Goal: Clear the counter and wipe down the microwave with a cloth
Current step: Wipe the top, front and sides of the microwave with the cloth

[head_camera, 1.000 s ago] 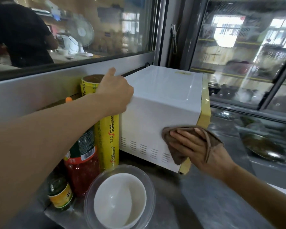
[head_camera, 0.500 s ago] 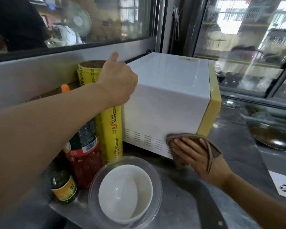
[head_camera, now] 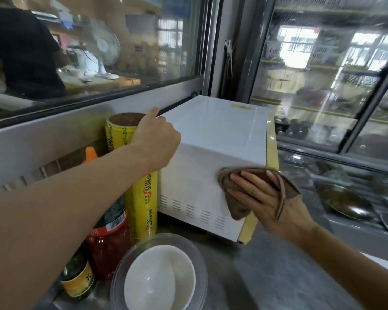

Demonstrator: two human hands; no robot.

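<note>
Two hands are busy on the white microwave (head_camera: pixel 213 139), which stands on the steel desk (head_camera: pixel 278 276) against the back ledge: the left hand (head_camera: pixel 156 139) curls over its rear top corner to steady it, while the right hand (head_camera: pixel 262 198) presses a brown cloth (head_camera: pixel 235 204) flat-fingered against the side panel near the yellow front edge. Wiping looks well under way, though which faces are finished cannot be told. Clearing seems unfinished, since a cling-film roll (head_camera: pixel 141 198), a red sauce jar (head_camera: pixel 109 245), a small bottle (head_camera: pixel 76 280) and a white bowl (head_camera: pixel 159 278) inside a clear bowl (head_camera: pixel 199 260) crowd the desk beside it.
</note>
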